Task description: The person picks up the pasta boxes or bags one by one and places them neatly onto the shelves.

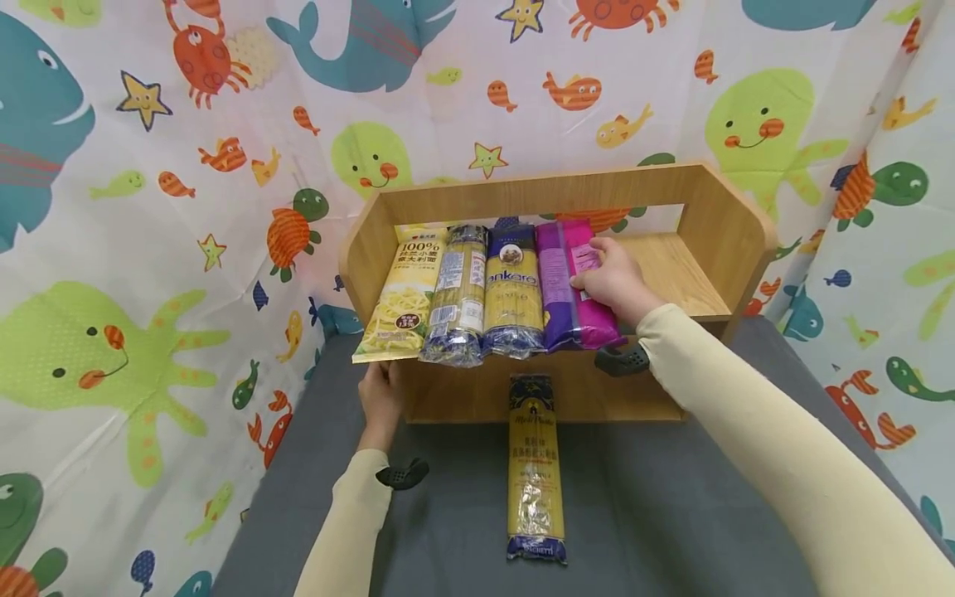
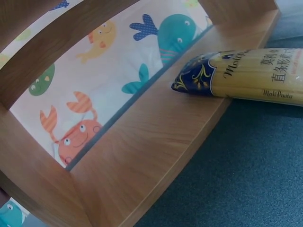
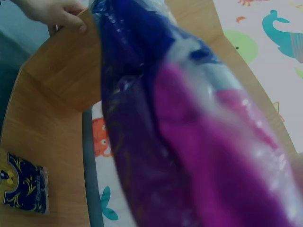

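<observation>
Four pasta packets lie side by side on the upper board of a wooden shelf: a yellow bag, a clear blue-ended spaghetti packet, a blue-and-yellow spaghetti packet and a pink-and-purple packet. With its thumb on the front, my right hand grips the pink-and-purple packet at its right side. Below the yellow bag, my left hand holds the shelf's left side edge; the right wrist view shows the thumb of this left hand on the wood.
Another spaghetti packet lies on the grey cloth, its top end resting on the shelf's lower board. Right of the pink-and-purple packet, bare board shows. A curtain with sea animals hangs behind and at both sides.
</observation>
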Motion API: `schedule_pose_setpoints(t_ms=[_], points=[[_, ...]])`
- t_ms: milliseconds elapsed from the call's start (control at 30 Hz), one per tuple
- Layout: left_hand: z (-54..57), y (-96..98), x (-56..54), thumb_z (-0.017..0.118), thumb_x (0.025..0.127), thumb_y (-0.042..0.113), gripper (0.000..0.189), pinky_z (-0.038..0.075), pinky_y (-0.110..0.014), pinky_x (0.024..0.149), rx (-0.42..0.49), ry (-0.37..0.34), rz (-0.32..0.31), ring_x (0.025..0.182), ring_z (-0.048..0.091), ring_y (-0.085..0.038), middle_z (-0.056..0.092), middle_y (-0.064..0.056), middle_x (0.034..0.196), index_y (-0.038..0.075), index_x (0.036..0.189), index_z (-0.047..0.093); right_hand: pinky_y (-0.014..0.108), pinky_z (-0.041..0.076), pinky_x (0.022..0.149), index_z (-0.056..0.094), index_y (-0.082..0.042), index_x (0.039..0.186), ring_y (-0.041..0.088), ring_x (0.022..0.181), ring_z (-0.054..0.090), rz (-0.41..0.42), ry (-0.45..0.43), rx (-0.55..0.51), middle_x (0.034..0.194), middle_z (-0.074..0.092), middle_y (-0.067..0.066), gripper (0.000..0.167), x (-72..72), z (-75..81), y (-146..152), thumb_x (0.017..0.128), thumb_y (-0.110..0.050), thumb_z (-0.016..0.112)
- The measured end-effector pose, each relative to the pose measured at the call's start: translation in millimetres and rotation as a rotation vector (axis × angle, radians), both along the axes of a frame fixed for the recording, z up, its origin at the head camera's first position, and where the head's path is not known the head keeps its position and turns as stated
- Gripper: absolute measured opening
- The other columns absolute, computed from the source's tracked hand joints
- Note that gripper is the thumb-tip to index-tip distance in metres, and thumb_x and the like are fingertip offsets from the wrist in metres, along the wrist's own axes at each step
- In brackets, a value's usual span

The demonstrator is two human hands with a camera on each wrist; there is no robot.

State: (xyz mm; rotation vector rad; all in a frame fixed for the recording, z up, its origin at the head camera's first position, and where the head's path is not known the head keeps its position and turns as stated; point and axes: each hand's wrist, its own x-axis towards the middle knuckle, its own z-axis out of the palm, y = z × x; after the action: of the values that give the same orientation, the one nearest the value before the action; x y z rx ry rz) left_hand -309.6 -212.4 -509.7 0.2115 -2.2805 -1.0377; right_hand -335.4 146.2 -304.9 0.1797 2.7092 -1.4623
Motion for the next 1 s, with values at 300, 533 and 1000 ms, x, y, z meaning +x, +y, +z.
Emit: schedule_pose_setpoints(t_ms=[300,533,1000], points=[[-7.5,6.5,4.3,0.055,0.101,0.01,0.028,0.033,-0.035,0.057,0.009,-0.029,0.009,0.057,0.045,-0.025,0.047,-0.011,0.063,0.007,0.075,0.047,0.055,0.048,0.104,0.027,-0.004,0.16,0.041,0.124,0.052,0.177,0.093,0.203,0.15,0.045,0.03,0.084,21.6,-1.6,6,0.091,-0.027,0.07],[-4.9,5.5,2.1,0.055,0.102,0.008,0.027,0.034,-0.036,0.057,0.011,-0.005,-0.003,0.058,0.049,-0.028,0.051,-0.015,0.064,0.006,0.076,0.048,0.059,0.045,0.107,0.04,-0.006,0.155,0.041,0.127,0.053,0.371,0.201,0.301,0.143,0.053,0.028,0.08,55.3,-1.8,17,0.09,-0.038,0.075],[-2.5,1.1,-1.0,0.051,0.104,0.01,0.032,0.029,-0.034,0.054,0.01,0.006,-0.007,0.052,0.038,-0.019,0.042,-0.008,0.061,0.009,0.073,0.043,0.057,0.046,0.102,0.048,-0.004,0.148,0.038,0.126,0.047,0.349,0.284,0.265,0.144,0.049,0.026,0.073,75.5,-17.5,15,0.087,-0.03,0.077]])
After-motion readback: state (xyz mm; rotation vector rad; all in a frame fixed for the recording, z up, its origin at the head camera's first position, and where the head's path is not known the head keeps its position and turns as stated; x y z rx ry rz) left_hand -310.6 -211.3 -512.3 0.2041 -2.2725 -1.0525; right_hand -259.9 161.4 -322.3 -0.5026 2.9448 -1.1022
